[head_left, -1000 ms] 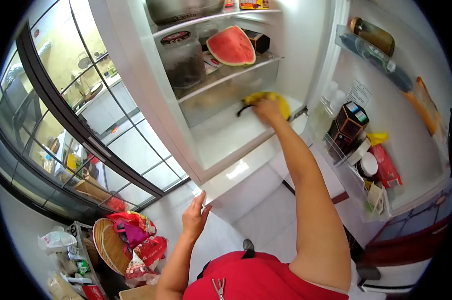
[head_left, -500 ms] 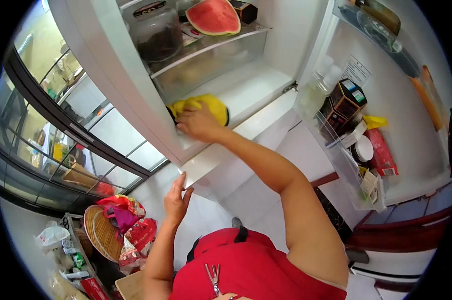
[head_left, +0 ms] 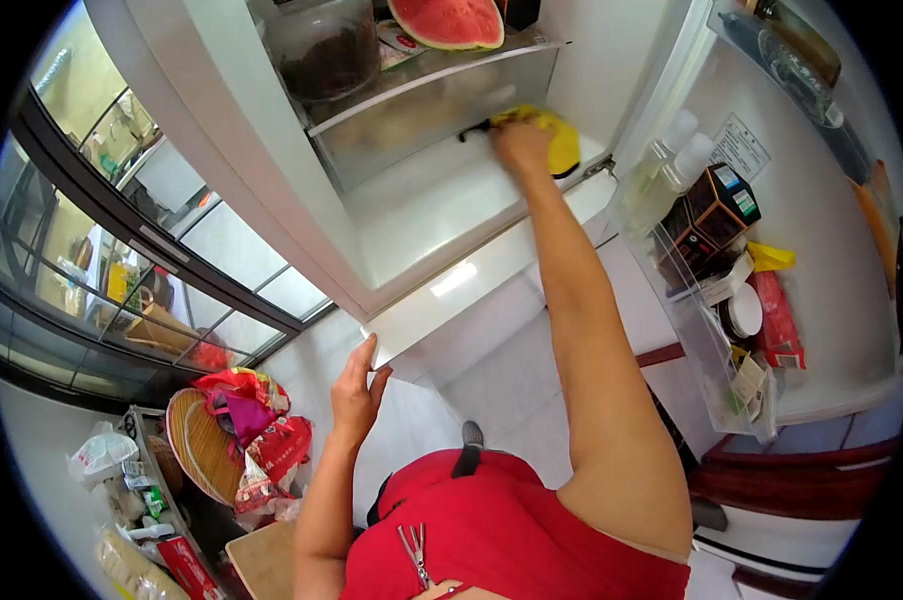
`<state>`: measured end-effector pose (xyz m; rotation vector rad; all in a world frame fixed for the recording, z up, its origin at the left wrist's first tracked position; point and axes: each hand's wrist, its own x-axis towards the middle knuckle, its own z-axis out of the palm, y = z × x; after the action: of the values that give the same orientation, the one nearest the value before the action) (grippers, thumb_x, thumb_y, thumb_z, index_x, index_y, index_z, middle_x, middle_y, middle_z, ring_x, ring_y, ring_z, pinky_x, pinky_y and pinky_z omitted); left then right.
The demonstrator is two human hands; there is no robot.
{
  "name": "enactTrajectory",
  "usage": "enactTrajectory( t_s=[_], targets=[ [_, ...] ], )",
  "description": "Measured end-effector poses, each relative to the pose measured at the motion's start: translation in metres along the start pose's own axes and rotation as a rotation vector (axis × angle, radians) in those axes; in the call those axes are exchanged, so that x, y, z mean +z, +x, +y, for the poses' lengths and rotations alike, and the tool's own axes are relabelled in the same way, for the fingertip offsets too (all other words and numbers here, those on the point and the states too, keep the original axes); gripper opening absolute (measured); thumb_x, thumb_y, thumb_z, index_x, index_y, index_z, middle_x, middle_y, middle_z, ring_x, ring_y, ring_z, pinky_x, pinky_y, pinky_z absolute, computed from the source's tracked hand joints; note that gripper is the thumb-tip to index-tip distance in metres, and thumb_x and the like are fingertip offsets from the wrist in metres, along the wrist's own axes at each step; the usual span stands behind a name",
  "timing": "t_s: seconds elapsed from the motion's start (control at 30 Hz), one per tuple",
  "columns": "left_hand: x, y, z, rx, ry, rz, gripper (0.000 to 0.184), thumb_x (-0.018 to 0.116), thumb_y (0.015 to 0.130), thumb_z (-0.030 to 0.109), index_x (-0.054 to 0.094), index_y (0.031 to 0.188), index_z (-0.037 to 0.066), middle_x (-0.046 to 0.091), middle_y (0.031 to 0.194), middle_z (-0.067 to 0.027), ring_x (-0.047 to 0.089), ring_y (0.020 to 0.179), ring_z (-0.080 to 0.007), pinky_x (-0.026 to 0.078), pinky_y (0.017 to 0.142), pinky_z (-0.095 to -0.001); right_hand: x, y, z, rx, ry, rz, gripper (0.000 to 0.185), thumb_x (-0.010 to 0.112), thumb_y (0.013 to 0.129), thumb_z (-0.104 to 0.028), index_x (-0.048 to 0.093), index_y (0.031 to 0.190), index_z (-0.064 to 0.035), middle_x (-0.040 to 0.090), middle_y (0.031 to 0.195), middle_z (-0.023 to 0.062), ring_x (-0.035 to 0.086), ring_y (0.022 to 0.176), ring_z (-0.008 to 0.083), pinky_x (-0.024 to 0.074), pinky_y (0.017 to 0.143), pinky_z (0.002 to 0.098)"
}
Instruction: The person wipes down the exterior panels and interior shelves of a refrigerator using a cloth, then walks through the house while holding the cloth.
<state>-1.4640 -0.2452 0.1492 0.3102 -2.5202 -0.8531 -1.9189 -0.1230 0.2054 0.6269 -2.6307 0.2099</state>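
Observation:
My right hand (head_left: 522,148) presses a yellow cloth (head_left: 565,150) with a dark edging onto the white floor of the fridge compartment (head_left: 422,215), near its back right side. The fingers are partly hidden and a little blurred against the cloth. Lower down, my left hand (head_left: 355,395) is held up with its fingers stretched out and nothing in it. Its fingertips are at the corner of the white ledge (head_left: 442,300) along the fridge front; whether they touch it I cannot tell.
Above stands a glass shelf (head_left: 442,82) with a cut watermelon (head_left: 450,22) and a large jar (head_left: 327,55). The open fridge door (head_left: 832,370) at right carries bottles, a dark box (head_left: 712,210) and packets. At lower left are a woven basket (head_left: 197,440) and bags.
My right hand has slid the yellow cloth from the compartment's left front to its back right. My left hand stays almost in place, and the view has shifted slightly.

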Motion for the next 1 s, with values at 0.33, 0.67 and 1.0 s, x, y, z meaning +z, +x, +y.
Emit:
enactTrajectory(
  t_s=[0.33,0.67,1.0],
  targets=[
    [0.003,-0.001,0.002,0.044,0.059,0.042,0.06,0.074,0.08,0.008,0.05,0.135,0.008,0.064,0.111,-0.015,0.062,0.077,-0.0271,0.052,0.069,-0.0368,-0.056,-0.103,-0.113,-0.765,0.559,0.058,0.028,0.05,0.09,-0.03,0.069,0.1,-0.0118,0.067,0.107,0.0075,0.058,0.106,0.028,0.0408,0.087,0.0566],
    [0.006,-0.002,-0.004,0.027,0.046,0.047,0.058,0.074,0.08,0.008,0.051,0.133,0.006,0.064,0.115,-0.0158,0.064,0.086,-0.0297,0.053,0.076,-0.0375,0.002,0.014,0.044,0.004,-0.112,0.151,0.031,0.047,0.089,-0.027,0.069,0.103,-0.0108,0.064,0.115,0.0093,0.057,0.107,0.0284,0.0427,0.082,0.0536],
    [0.003,-0.002,-0.012,0.09,0.034,0.022,0.062,0.073,0.081,0.01,0.048,0.137,0.009,0.064,0.107,-0.0123,0.062,0.075,-0.0247,0.052,0.064,-0.036,-0.044,-0.093,-0.114,-0.349,0.247,0.039,0.019,0.062,0.08,-0.026,0.07,0.093,-0.0146,0.068,0.1,0.0042,0.059,0.1,0.0265,0.0418,0.083,0.0483]
  ],
)
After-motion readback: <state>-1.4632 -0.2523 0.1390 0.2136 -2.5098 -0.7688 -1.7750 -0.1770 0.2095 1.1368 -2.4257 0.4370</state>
